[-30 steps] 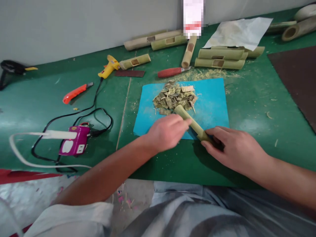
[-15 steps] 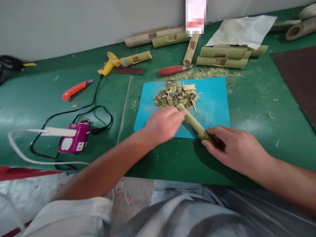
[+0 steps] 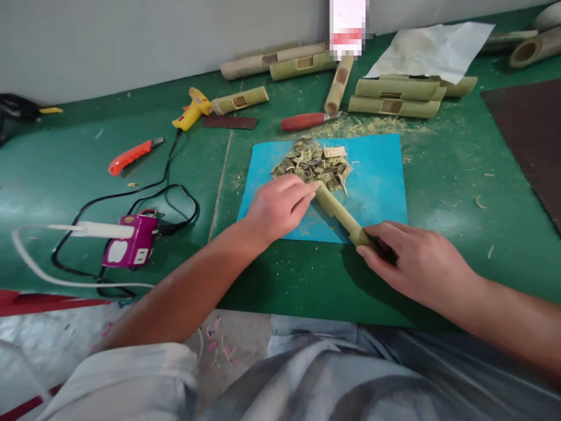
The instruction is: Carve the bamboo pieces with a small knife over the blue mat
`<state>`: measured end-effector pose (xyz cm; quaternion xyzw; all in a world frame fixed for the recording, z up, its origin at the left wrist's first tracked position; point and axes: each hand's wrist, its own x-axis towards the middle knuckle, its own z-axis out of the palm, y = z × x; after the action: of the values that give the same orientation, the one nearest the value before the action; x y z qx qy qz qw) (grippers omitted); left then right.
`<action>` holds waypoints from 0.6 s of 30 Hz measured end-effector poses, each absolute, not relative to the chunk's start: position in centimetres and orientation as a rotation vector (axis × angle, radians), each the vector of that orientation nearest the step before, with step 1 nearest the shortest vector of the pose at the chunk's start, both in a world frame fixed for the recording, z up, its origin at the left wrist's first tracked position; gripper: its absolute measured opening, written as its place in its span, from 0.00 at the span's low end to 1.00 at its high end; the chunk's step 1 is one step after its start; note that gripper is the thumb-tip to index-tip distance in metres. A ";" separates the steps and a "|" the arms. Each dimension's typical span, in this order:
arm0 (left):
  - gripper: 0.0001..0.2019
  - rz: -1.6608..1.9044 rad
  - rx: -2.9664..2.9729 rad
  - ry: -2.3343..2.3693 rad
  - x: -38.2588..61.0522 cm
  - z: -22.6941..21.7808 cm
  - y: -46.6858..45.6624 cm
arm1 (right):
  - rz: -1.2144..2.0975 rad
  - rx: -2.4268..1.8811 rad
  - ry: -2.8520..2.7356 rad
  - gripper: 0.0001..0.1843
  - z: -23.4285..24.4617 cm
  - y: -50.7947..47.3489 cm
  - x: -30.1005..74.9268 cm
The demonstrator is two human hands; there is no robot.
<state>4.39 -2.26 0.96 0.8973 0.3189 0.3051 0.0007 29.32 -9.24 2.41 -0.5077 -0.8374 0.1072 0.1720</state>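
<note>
A green bamboo tube (image 3: 339, 210) slants across the near part of the blue sheet (image 3: 377, 187), its far end up by a heap of bamboo chips (image 3: 313, 161). My right hand (image 3: 421, 263) is wrapped round the tube's near end, thumb on one side and fingers over the other. At the far end is my left hand (image 3: 278, 204), its fingers drawn together and the tips at the tube's rim. Whatever the left fingertips pinch, if anything, is hidden. Notched edges show on the tube's lower side.
Beyond the sheet lie a red-handled knife (image 3: 307, 121) and several cut bamboo tubes (image 3: 390, 107), some under white paper (image 3: 432, 52). To the left are a yellow glue gun (image 3: 191, 110), an orange box cutter (image 3: 135, 156) and a purple power adapter (image 3: 131, 241) with trailing cords.
My left hand has shifted slightly left and up, off the tube's side to its far end. My right hand keeps its hold on the tube. The view has tilted slightly.
</note>
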 end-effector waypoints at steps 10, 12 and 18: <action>0.12 0.931 2.866 0.960 4.2 0.9 -2.1 | 0.329 -1.461 -2.386 0.12 2.4 -9.2 29.3; 0.12 0.838 2.885 0.815 4.3 1.0 -2.5 | 0.345 -1.466 -2.392 0.11 2.5 -9.2 29.3; 0.12 0.930 2.758 0.974 4.0 0.8 -1.6 | 0.328 -1.487 -2.363 0.14 2.6 -9.2 29.3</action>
<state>3.95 -1.56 0.78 0.8979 0.3173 0.3028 0.0363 29.29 -9.22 2.61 -0.5216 -0.8292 0.1152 0.1645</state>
